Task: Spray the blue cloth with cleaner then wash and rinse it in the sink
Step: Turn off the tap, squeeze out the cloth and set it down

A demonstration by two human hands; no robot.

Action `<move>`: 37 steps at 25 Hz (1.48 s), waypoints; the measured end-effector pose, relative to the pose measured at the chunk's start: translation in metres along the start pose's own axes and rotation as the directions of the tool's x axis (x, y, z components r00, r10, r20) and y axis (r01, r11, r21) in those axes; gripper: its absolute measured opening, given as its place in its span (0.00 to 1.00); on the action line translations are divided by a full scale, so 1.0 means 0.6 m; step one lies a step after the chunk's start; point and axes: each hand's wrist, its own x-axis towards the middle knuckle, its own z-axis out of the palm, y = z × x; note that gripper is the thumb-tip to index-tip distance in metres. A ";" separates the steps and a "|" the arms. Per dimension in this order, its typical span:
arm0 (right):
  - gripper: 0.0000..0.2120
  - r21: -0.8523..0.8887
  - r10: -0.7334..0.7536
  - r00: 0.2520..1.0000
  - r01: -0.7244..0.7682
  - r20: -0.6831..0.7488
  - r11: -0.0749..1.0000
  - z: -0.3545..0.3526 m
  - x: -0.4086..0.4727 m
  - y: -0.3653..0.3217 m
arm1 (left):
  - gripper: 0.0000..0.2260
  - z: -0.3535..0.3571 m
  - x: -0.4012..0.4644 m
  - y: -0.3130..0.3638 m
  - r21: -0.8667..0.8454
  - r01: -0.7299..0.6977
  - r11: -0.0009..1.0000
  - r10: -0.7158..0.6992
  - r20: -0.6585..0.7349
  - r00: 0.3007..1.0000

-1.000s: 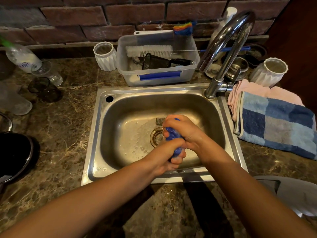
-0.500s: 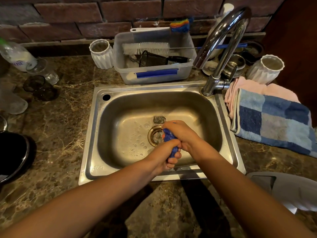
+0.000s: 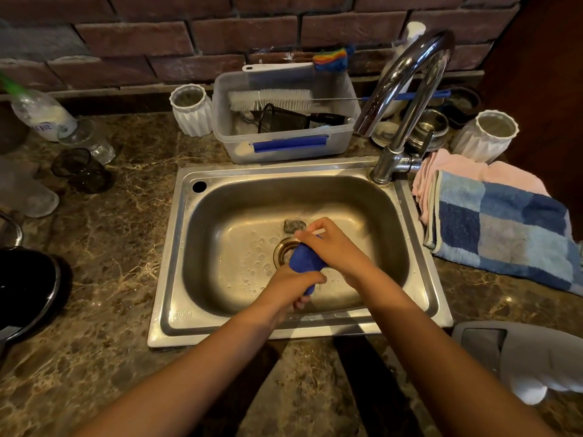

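Head view, both hands over the sink (image 3: pixel 419 247) basin, left hand (image 3: pixel 291 287) fisted around the lower end of the blue cloth (image 3: pixel 305 259), right hand (image 3: pixel 336 244) clenched on its upper end, cloth bunched above the drain (image 3: pixel 284 252), possibly wet, faucet (image 3: pixel 407 99) behind.

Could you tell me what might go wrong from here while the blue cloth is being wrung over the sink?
1. The blue cloth is bunched between the left hand and right hand right over the open drain; a slip could drop it there.
2. No water shows at the faucet, so cleaner may remain without another rinse.
3. Squeezed water could splash the checked towel beside the sink.
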 end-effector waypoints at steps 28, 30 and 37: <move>0.25 0.448 -0.189 0.941 0.303 -0.282 0.841 -0.028 -0.112 0.016 | 0.07 -0.058 -0.069 0.005 -0.594 -0.337 0.730 0.258 -0.217 0.941; 0.20 0.304 -0.133 0.950 0.220 -0.283 0.927 -0.023 -0.115 0.021 | 0.06 -0.062 -0.077 0.007 -0.670 -0.341 0.660 0.274 -0.208 0.939; 0.12 -0.077 -0.385 0.919 0.380 -0.084 0.922 0.008 -0.143 0.011 | 0.16 -0.061 -0.096 0.016 -0.388 -0.439 0.811 0.351 -0.279 0.894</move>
